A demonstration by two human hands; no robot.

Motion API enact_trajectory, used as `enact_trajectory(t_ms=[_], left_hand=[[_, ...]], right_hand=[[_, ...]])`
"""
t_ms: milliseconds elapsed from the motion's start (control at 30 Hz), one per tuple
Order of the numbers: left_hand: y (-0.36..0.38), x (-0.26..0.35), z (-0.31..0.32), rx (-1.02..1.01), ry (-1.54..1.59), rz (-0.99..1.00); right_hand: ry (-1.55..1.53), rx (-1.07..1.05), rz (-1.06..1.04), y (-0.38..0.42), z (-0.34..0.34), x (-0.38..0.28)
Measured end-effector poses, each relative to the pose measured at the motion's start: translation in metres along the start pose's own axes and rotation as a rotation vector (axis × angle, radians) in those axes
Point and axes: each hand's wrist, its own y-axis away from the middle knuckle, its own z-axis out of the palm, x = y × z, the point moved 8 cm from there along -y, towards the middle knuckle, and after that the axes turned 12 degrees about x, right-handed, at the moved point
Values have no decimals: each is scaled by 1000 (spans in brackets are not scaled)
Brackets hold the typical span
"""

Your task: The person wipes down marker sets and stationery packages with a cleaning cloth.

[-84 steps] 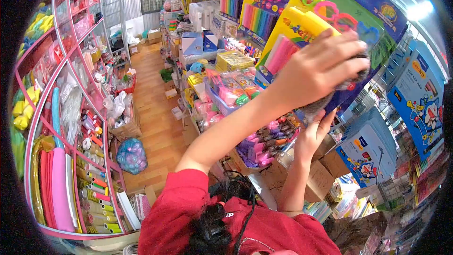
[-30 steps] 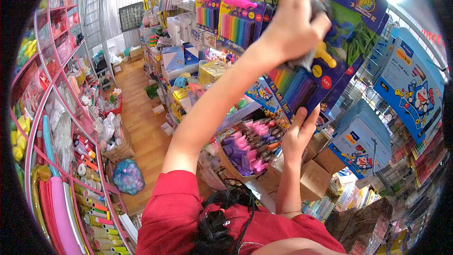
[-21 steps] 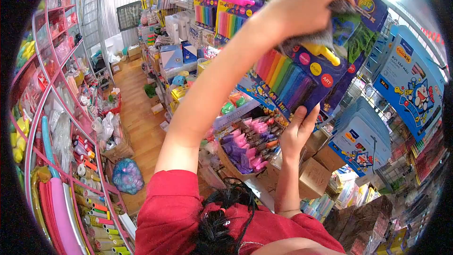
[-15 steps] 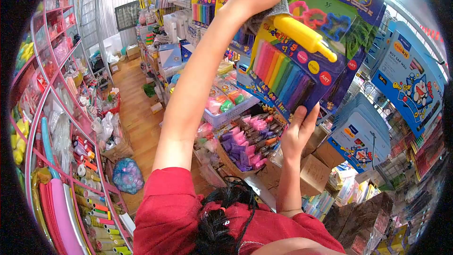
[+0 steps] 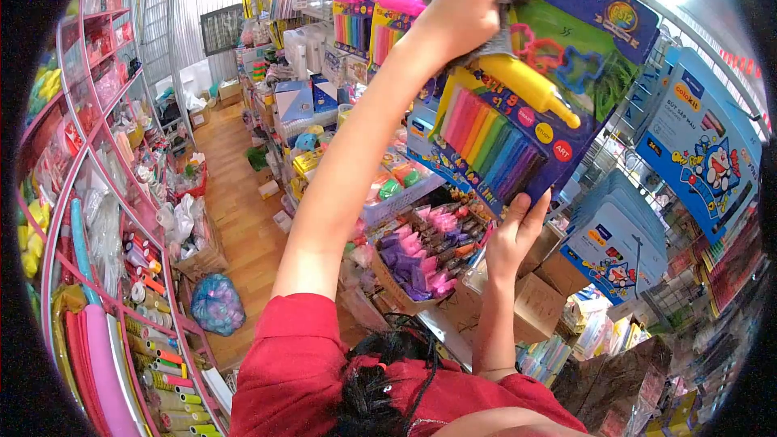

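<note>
One modelling-clay card (image 5: 566,20) is held up in front of the hanging goods, its lower corner pinched between thumb and finger of the right hand (image 5: 511,244). The left hand (image 5: 469,12) has its grip closed around one dark grey cloth (image 5: 494,42), which lies against the card's upper left part and covers some of it. The card's long axis slants up and to the right, and its printed face is turned to the camera. On it are one yellow rolling pin (image 5: 522,81), its narrow handle aimed down and to the right, a slanting row of coloured clay sticks (image 5: 494,142), and what look like three cutters (image 5: 558,57), though the cloth and shiny plastic make that count uncertain. Two similar packs (image 5: 401,4) with pink rolling pins hang to the left, beyond the left forearm, which crosses in front of the stocked goods. To the right hang two groups of blue packs (image 5: 704,142). Below the card are one basket (image 5: 387,279) of pink and purple packets and one pale lilac basket (image 5: 405,202); a cardboard box (image 5: 538,303) stands beside the right forearm. Farther left, one stuffed plastic bag (image 5: 218,304) sits on the wooden floor (image 5: 239,218).
</note>
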Motion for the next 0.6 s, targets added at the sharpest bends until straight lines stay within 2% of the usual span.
enact_trajectory(t_ms=[100,167,267,400,533,600], left_hand=[[12,-2,3,142,-135,44],[6,40,7,82,-69,50],[1,84,23,78,90,150],[-1,44,23,41,41,107],[7,-8,9,144,-78,32],[13,-18,8,192,-126,-128]], right_hand=[[68,-22,-32,0,-3,-5],[25,-23,-26,-2,0,-3],[58,45,-186,-2,3,-10],[76,35,-209,0,6,-16],[61,78,-289,-3,1,-17],[108,57,-297,-2,1,-24]])
